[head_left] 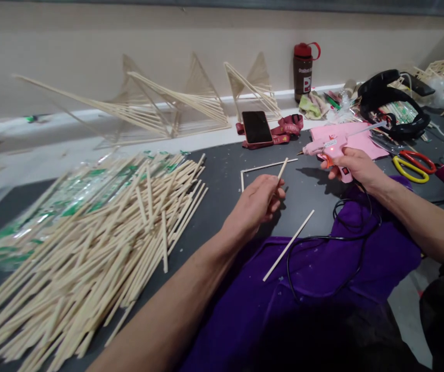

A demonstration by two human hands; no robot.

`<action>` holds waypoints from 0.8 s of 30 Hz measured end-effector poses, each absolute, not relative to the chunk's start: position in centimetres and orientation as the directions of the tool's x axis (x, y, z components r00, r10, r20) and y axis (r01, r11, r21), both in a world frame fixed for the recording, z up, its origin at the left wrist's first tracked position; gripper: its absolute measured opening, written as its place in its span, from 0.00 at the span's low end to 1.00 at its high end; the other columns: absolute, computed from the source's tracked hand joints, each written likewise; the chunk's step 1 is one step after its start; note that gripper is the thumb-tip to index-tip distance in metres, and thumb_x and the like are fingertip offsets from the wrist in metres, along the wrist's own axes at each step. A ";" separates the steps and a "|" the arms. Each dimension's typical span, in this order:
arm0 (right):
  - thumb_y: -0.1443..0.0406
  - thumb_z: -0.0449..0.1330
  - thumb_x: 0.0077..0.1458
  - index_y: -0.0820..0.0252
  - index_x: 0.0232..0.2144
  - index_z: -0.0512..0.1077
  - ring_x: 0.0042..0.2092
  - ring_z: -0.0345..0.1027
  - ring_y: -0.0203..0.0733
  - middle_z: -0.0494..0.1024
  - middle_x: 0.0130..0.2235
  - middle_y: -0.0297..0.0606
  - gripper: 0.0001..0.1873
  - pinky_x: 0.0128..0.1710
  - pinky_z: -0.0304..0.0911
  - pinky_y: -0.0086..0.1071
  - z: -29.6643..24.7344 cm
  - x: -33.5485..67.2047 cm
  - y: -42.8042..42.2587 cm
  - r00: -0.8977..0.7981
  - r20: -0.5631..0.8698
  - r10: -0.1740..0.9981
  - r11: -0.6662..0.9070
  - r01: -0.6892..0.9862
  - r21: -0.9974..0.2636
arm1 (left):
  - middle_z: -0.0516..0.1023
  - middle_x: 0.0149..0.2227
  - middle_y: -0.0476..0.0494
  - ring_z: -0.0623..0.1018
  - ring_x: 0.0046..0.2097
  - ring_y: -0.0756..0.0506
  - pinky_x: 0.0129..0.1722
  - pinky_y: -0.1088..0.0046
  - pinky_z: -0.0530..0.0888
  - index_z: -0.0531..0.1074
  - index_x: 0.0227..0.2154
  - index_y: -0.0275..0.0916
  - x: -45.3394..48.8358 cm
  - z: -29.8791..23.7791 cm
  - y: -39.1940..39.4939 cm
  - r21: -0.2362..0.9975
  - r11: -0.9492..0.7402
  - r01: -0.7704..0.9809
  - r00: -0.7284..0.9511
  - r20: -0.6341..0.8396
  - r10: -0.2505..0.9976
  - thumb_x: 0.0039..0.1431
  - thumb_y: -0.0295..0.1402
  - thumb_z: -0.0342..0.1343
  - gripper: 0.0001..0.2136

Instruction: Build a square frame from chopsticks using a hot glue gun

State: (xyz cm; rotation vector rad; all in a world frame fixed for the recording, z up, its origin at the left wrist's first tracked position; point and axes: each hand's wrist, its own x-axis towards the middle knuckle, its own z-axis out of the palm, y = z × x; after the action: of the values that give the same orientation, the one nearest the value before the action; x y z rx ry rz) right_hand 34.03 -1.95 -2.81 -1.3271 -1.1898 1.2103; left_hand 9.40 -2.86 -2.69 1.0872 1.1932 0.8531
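Observation:
Between the thumb and fingers of my left hand [258, 201] is a thin wooden stick [283, 168], its tip pointing up and away. My right hand [355, 165] is wrapped round the handle of a pink hot glue gun [332, 146]. A small light glows on the gun, a clear glue stick juts from its back, and its nozzle points left, apart from the held stick. Beyond my left hand, two sticks joined in a corner [242, 172] lie on the grey table. Another loose stick [288, 245] lies across the purple cloth [322, 274] and the table.
At left, a large heap of sticks [101, 248] lies beside plastic packets [70, 201]. Stick structures [148, 103] stand along the wall. A phone [258, 128], a bottle [303, 75] and scissors [411, 166] are farther back. The gun's black cord [322, 237] loops over the cloth.

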 end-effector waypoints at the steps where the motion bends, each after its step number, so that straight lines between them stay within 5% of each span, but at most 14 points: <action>1: 0.63 0.63 0.47 0.65 0.38 0.75 0.27 0.72 0.33 0.83 0.42 0.48 0.15 0.23 0.60 0.28 -2.9 34.1 -2.0 0.034 -0.084 0.996 -0.086 0.062 -0.994 | 0.73 0.25 0.48 0.64 0.19 0.55 0.14 0.81 0.55 0.73 0.29 0.38 9.5 -2.8 -2.8 0.958 0.286 0.023 0.201 -0.284 0.937 0.56 0.39 0.61 0.09; 5: 0.63 0.63 0.47 0.65 0.38 0.75 0.26 0.71 0.33 0.83 0.42 0.47 0.15 0.22 0.59 0.28 -2.7 34.1 -2.1 0.030 -0.093 0.995 -0.095 0.069 -0.993 | 0.68 0.20 0.50 0.62 0.18 0.55 0.14 0.82 0.57 0.70 0.23 0.37 9.9 -3.3 -2.6 0.962 0.274 -0.018 0.220 -0.264 0.939 0.56 0.39 0.63 0.12; 11: 0.61 0.64 0.47 0.64 0.37 0.74 0.26 0.70 0.33 0.83 0.37 0.43 0.15 0.21 0.57 0.28 -2.2 33.7 -2.9 0.024 -0.075 0.997 -0.075 0.004 -0.997 | 0.71 0.26 0.50 0.62 0.21 0.57 0.14 0.84 0.53 0.79 0.33 0.34 10.3 -2.7 -2.6 0.947 0.299 -0.115 0.140 -0.282 0.949 0.50 0.43 0.70 0.17; 18: 0.58 0.64 0.49 0.61 0.38 0.73 0.24 0.70 0.33 0.82 0.35 0.39 0.16 0.23 0.61 0.28 -1.7 33.3 -4.0 0.016 -0.008 1.000 -0.007 -0.075 -0.997 | 0.70 0.25 0.49 0.62 0.22 0.57 0.15 0.82 0.55 0.82 0.32 0.33 9.9 -3.4 -2.9 0.963 0.222 -0.155 0.165 -0.196 0.967 0.41 0.47 0.74 0.22; 24: 0.57 0.64 0.50 0.59 0.36 0.73 0.24 0.71 0.33 0.83 0.35 0.39 0.14 0.23 0.62 0.29 -1.3 33.0 -4.8 0.012 0.019 1.000 0.019 -0.065 -0.998 | 0.71 0.24 0.49 0.64 0.22 0.56 0.17 0.81 0.58 0.82 0.33 0.34 9.4 -4.2 -2.9 0.963 0.198 -0.185 0.165 -0.168 0.972 0.42 0.45 0.74 0.20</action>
State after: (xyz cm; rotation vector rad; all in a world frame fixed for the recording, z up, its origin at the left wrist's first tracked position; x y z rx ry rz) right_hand 33.04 -4.81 -1.34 -1.1528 -1.1616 1.2169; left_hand 9.43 -2.90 -4.22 0.9958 1.0382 1.0562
